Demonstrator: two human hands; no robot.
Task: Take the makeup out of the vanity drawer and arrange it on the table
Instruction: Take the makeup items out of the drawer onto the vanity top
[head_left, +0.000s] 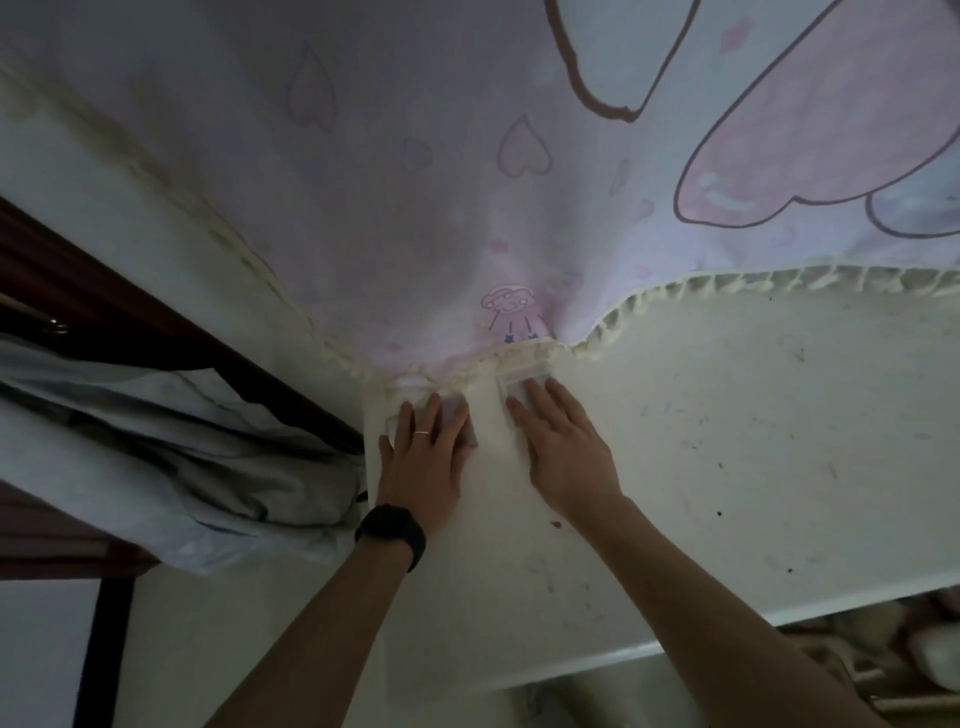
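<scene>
Two small clear plastic cases lie on the white vanity table (727, 441) at the hem of a hanging pink cloth. My left hand (423, 452), with a ring and a black wristband, lies flat on the left case (460, 415). My right hand (558, 441) rests with its fingertips on the right case (522, 375). Both hands press down with fingers spread rather than gripping. The open drawer (883, 649) shows at the lower right under the table edge, with several pale makeup items inside.
A pink cartoon-print cloth (467, 182) with a frilled hem hangs over the back of the table. A grey-blue curtain (156, 457) bunches at the left beside a dark wooden frame (156, 322). The tabletop is stained and speckled.
</scene>
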